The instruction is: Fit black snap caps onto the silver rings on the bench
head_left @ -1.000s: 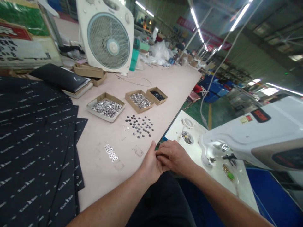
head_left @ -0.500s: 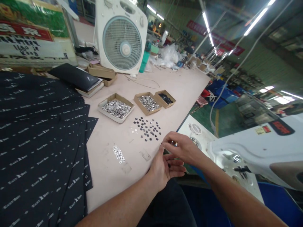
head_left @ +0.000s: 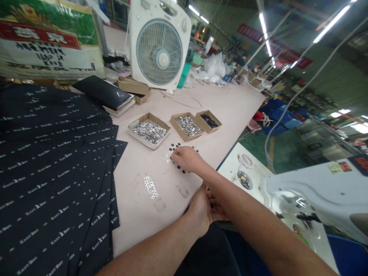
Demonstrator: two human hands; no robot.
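My right hand reaches over a scatter of black snap buttons on the table. Its thumb and fingertips are pinched together on one dark snap button at the left of the scatter. My left hand is at the table's edge, palm up and cupped, partly hidden behind my right forearm. A small black snap button shows in that palm. Several pale ring-shaped snap parts lie in neat rows to the left. A few loose silver pieces lie near my right fingertips.
Shallow boxes hold silver snap parts, more silver parts and black pieces. Dark printed fabric covers the left side. A box fan stands behind. A white machine is at the right.
My right hand has left my left hand and moved forward and left onto the scattered black snap buttons. The left hand stays cupped at the table edge. The view has shifted slightly.
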